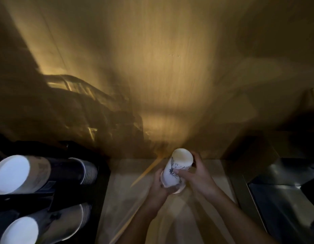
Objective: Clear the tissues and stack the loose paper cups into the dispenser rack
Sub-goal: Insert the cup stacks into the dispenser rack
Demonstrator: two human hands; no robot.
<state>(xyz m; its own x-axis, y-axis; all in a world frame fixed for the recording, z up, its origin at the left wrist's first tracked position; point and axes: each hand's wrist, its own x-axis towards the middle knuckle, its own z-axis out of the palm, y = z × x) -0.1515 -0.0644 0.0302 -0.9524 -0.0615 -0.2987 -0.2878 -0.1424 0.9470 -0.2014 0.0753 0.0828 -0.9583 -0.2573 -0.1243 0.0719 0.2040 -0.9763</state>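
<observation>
A white paper cup (pixel 177 166) with a dark drawing on its side is held upside down above the pale counter (pixel 135 199), its base facing up. My left hand (pixel 160 186) grips its lower rim from the left, and my right hand (pixel 196 175) wraps its side from the right. At the far left, the black dispenser rack (pixel 52 196) carries two stacks of nested cups lying on their sides: an upper stack (pixel 47 171) and a lower stack (pixel 52 224), bases toward me. No tissues are in sight.
A wooden wall (pixel 161 67) lit by warm light rises behind the counter. A stainless steel sink or tray (pixel 283 199) lies at the right. Dark shadows fall across the wall above the rack.
</observation>
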